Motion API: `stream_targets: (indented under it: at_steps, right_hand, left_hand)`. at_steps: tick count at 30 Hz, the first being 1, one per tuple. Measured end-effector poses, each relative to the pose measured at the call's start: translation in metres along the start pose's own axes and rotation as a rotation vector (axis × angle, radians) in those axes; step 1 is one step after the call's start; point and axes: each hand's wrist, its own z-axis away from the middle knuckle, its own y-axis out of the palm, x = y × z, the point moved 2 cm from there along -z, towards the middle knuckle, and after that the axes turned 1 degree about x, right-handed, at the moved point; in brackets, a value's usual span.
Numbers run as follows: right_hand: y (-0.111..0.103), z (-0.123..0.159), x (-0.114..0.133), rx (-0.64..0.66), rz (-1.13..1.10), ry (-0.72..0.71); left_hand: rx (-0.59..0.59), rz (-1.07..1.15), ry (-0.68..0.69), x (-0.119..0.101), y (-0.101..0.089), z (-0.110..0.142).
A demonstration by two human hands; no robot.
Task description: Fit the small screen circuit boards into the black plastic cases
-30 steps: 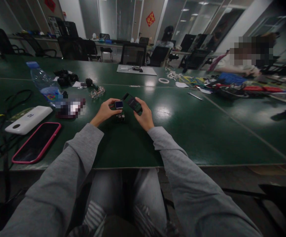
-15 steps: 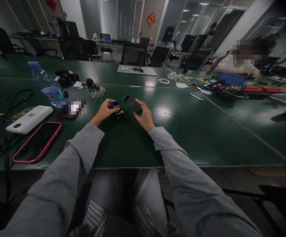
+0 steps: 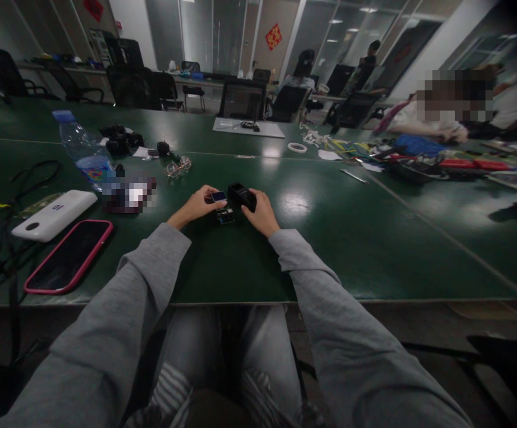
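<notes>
My left hand (image 3: 196, 208) pinches a small dark block with a bluish top (image 3: 218, 197) just above the green table (image 3: 330, 244). My right hand (image 3: 261, 213) is closed round a black box-shaped device (image 3: 240, 195), held low over the table. Between the two hands a small dark electronic part (image 3: 225, 216) lies on the tabletop. Both my arms wear grey sleeves.
To my left lie a pink-cased phone (image 3: 66, 255), a white power bank (image 3: 53, 215), black cables (image 3: 31, 175), a water bottle (image 3: 82, 151) and glasses (image 3: 177, 166). A person sits at the far right behind a cluttered stretch (image 3: 419, 156). Office chairs stand beyond.
Both hands have lowered toward the table and drawn closer together. The black device in my right hand has tipped from a raised slant to lying low and level.
</notes>
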Motion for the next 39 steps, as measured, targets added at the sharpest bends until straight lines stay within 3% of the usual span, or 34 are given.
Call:
stream_targets:
  at_steps: [14, 25, 34, 39]
  right_hand:
    - [-0.001, -0.001, 0.0, -0.062, 0.143, 0.038]
    - [-0.008, -0.001, 0.01, -0.129, 0.189, 0.028]
    - [0.0, 0.001, 0.0, 0.04, 0.17, 0.0]
    - [-0.015, 0.004, 0.021, -0.16, 0.213, -0.028]
  left_hand:
    - [-0.057, 0.006, 0.048, 0.004, -0.001, -0.004]
    - [-0.041, 0.034, -0.057, 0.001, -0.005, -0.003]
    - [-0.003, 0.078, -0.129, 0.002, -0.005, -0.004]
    - [0.033, 0.097, -0.14, 0.0, -0.008, -0.002]
